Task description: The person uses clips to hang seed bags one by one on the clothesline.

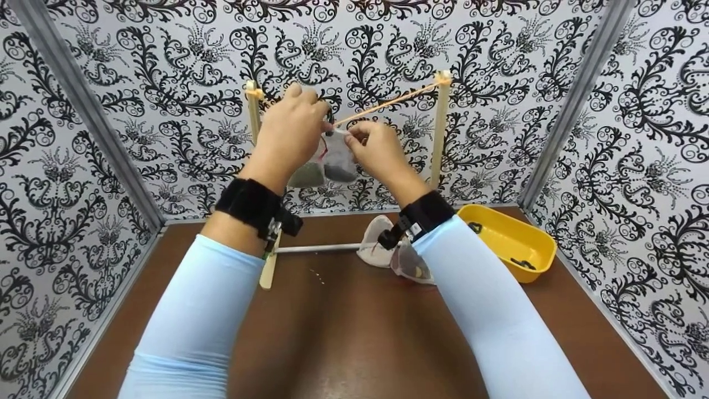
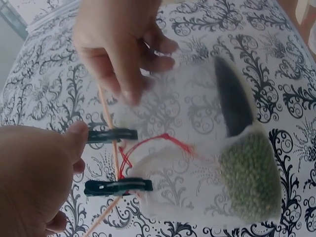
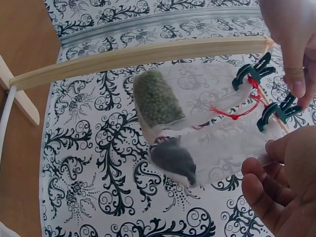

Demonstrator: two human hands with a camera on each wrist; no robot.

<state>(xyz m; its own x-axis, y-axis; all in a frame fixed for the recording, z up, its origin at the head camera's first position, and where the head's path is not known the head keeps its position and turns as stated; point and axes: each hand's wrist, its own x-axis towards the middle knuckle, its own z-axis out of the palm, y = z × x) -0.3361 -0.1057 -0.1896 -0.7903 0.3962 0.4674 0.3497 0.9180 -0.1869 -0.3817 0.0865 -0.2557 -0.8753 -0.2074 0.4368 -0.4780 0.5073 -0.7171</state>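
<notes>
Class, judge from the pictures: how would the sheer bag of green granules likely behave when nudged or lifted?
The sheer bag would probably feel floppy: its cloth looks thin and see-through. Its green granules bunch at the bottom, so most weight likely sits there, and they may shift. Clipped to the orange cord, it might swing if nudged.

The person wears smooth light blue sleeves [image 1: 202, 305], the left one creased in folds, and black wristbands [image 1: 247, 204], each with a small black camera [image 1: 291, 223] and silvery fitting [image 1: 273, 228].
</notes>
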